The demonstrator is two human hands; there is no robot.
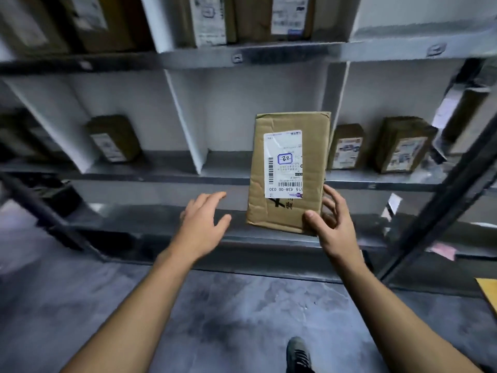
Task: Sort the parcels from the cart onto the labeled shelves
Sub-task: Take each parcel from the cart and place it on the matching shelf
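Parcel of flat brown cardboard with a white shipping label (289, 173) stands upright in our right hand (336, 224), held in front of the grey metal shelves (161, 179); our thumb presses its front at the lower right corner and our fingers curl behind that edge. Our left hand (203, 222) hangs just left of it, apart, fingers spread, holding nothing. On the middle tier sit a small brown box (114, 138) at left, a second brown box (347, 146) and a third brown box (403, 145) at right
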